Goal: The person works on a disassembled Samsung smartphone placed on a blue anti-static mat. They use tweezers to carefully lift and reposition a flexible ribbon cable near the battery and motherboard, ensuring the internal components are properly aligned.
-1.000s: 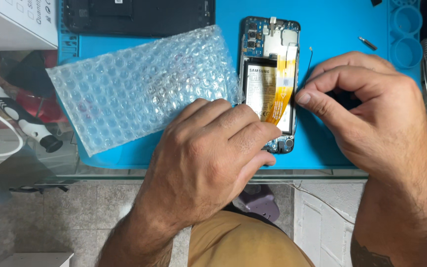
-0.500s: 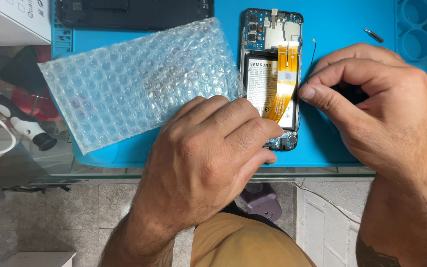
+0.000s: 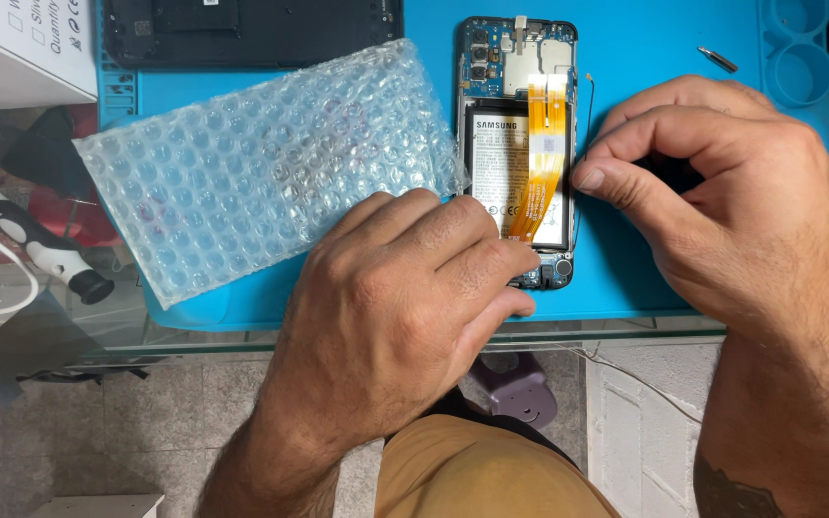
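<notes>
Two hands (image 3: 405, 307) (image 3: 722, 211); one opened phone (image 3: 520, 144); one bubble-wrap sheet (image 3: 261, 173); one blue mat (image 3: 664, 38); one black back cover (image 3: 251, 29); one screwdriver (image 3: 40, 249).

Glass table (image 3: 69, 331), blue work mat (image 3: 645, 278) spread over it. On the mat: opened phone (image 3: 518, 144) between left hand (image 3: 405, 307) and right hand (image 3: 722, 201); bubble wrap (image 3: 261, 163) beyond the left hand; black back cover (image 3: 251, 29) farther off; tweezers (image 3: 717, 59) beyond the right hand.
</notes>
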